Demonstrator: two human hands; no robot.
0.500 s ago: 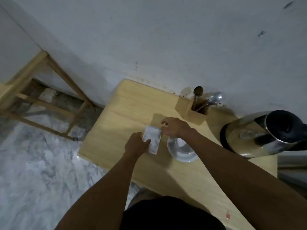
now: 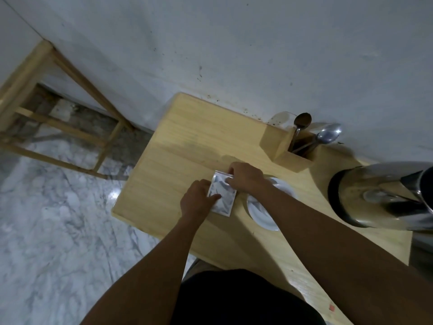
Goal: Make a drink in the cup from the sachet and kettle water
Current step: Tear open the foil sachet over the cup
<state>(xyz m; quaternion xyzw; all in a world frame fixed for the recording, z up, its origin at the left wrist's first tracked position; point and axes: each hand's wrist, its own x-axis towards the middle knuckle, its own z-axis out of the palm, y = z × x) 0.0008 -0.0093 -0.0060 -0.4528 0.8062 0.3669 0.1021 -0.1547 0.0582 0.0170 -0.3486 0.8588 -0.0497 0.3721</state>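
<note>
**Sachet about to be torn open beside the cup**

At a wooden counter [image 2: 178, 137], a steel kettle [image 2: 375, 195] stands right of a white cup [image 2: 262, 209]. Both hands grip the silver sachet [image 2: 222, 195] just left of the cup: the left hand [image 2: 199, 200] pinches its lower edge, the right hand [image 2: 246, 177] its top corner. A clean tear likely needs a firm pinch and the powder kept low, away from the corner.

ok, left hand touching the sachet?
Touching. Head view shows the left hand with its thumb lying across the sachet, gripping its left edge; the right hand pinches the top corner.
</note>
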